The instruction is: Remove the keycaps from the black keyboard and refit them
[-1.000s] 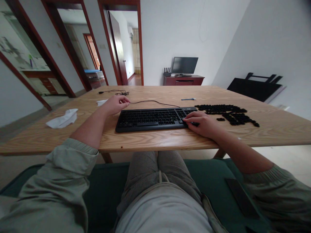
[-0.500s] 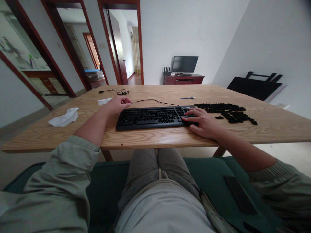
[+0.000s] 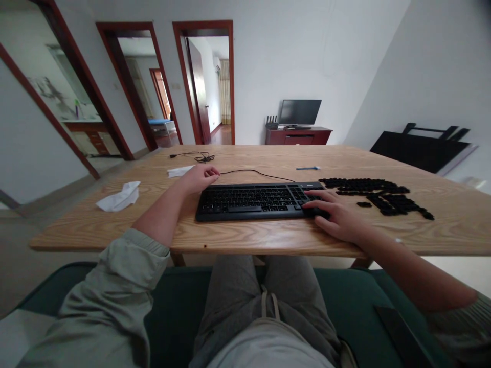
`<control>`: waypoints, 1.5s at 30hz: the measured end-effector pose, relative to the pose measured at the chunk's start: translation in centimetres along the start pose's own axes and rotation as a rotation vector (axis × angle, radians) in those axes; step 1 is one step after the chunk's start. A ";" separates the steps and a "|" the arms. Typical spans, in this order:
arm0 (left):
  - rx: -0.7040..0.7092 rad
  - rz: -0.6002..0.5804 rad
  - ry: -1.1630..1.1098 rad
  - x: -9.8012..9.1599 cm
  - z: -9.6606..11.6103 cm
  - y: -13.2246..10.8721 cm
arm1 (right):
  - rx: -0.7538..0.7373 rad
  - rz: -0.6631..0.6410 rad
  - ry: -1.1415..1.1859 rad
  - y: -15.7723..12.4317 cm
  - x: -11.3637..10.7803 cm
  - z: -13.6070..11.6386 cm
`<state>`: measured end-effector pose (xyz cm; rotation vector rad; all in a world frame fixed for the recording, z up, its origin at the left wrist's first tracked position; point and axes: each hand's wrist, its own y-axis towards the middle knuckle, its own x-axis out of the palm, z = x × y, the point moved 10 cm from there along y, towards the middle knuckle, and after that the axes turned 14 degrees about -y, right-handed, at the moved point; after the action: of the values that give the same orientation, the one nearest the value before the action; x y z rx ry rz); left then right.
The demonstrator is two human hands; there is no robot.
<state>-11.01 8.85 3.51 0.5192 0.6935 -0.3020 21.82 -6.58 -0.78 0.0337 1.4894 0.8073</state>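
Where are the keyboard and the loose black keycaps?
Black keyboard (image 3: 245, 202), head view, on its middle keys.
Loose black keycaps (image 3: 364, 185), head view, on the far row of the keycaps.

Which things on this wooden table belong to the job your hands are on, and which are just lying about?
Part of the job:
- flat black keyboard, with the right hand on its right end and the left hand beside its left end
- small black keycaps, loose on the wood

Just lying about:
- crumpled white tissue
- white paper scrap
- slim blue pen
- coiled thin black cable
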 end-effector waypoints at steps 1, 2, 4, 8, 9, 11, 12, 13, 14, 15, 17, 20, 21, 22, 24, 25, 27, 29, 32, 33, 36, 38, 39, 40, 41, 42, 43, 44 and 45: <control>0.002 -0.004 0.001 0.1 0.0 0.0 | -0.005 -0.008 -0.003 0.0 0.1 -0.1; 0.004 -0.008 0.002 0.1 0.1 0.0 | -0.009 -0.010 0.001 0.0 0.1 -0.1; 0.016 -0.015 0.001 0.3 0.3 0.0 | -0.016 -0.004 0.020 0.0 0.0 -0.2; 0.044 -0.024 -0.002 0.8 1.0 -0.3 | -0.022 0.012 0.019 -0.1 -0.1 -0.1; 0.049 -0.037 -0.001 1.1 1.2 -0.4 | -0.025 0.013 0.011 -0.1 -0.1 -0.2; 0.061 -0.080 0.010 2.1 2.0 -0.8 | -0.035 0.019 0.005 -0.1 -0.2 -0.3; 0.072 -0.107 0.017 2.6 2.5 -1.0 | -0.037 0.026 0.006 -0.1 -0.3 -0.4; 0.087 -0.132 0.024 3.1 3.2 -1.2 | -0.035 0.037 0.009 -0.1 -0.4 -0.3; 0.104 -0.151 0.027 3.6 3.8 -1.5 | -0.025 0.051 0.013 -0.1 -0.6 -0.2; 0.119 -0.161 0.027 3.8 4.3 -1.7 | -0.009 0.070 0.016 -0.2 -0.8 0.0; 0.133 -0.149 0.023 3.8 4.9 -1.8 | 0.032 0.115 0.023 -0.3 -1.1 0.6; 0.103 -0.086 0.039 2.9 4.1 -1.3 | 0.066 0.173 0.030 -0.5 -1.5 1.4; 0.085 -0.061 0.048 2.5 3.5 -1.1 | 0.068 0.186 0.031 -0.5 -1.5 1.6; 0.068 -0.039 0.056 2.2 3.0 -0.9 | 0.070 0.196 0.033 -0.5 -1.6 1.7; 0.050 -0.009 0.057 1.8 2.2 -0.7 | 0.079 0.214 0.033 -0.6 -1.7 2.0; 0.054 -0.007 0.051 1.9 2.2 -0.7 | 0.086 0.221 0.034 -0.6 -1.8 2.1; 0.079 -0.033 0.038 2.7 2.8 -0.8 | 0.094 0.225 0.038 -0.6 -1.9 2.2; 0.119 -0.094 0.045 4.2 4.2 -0.9 | 0.097 0.220 0.045 -0.6 -2.0 2.2; 0.214 -0.221 0.110 7.2 7.2 -0.8 | 0.108 0.205 0.056 -0.5 -1.9 2.3; 0.245 -0.265 0.140 8.2 8.1 -0.7 | 0.113 0.197 0.062 -0.5 -1.8 2.3; 0.323 -0.418 0.237 11.2 10.1 -0.3 | 0.124 0.174 0.082 -0.5 -1.4 2.5; 0.330 -0.500 0.276 12.6 10.3 0.0 | 0.128 0.172 0.089 -0.5 -1.3 2.6; 0.325 -0.523 0.279 12.9 10.2 0.2 | 0.128 0.172 0.090 -0.5 -1.3 2.6; 0.313 -0.532 0.267 13.0 10.0 0.5 | 0.128 0.174 0.090 -0.5 -1.3 2.6; 0.301 -0.523 0.234 12.9 9.7 0.8 | 0.127 0.175 0.090 -0.4 -1.4 2.5; 0.287 -0.503 0.180 12.5 9.5 1.2 | 0.128 0.175 0.091 -0.4 -1.5 2.5; 0.266 -0.482 0.106 12.0 9.2 1.4 | 0.129 0.176 0.094 -0.3 -1.6 2.4; 0.236 -0.469 0.014 11.4 8.8 1.7 | 0.133 0.177 0.097 -0.3 -1.6 2.3; 0.200 -0.464 -0.092 10.9 8.5 1.8 | 0.136 0.177 0.100 -0.2 -1.7 2.3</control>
<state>2.19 4.65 2.33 0.5263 0.6929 -0.8322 24.13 -6.57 0.88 0.2329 1.6507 0.8585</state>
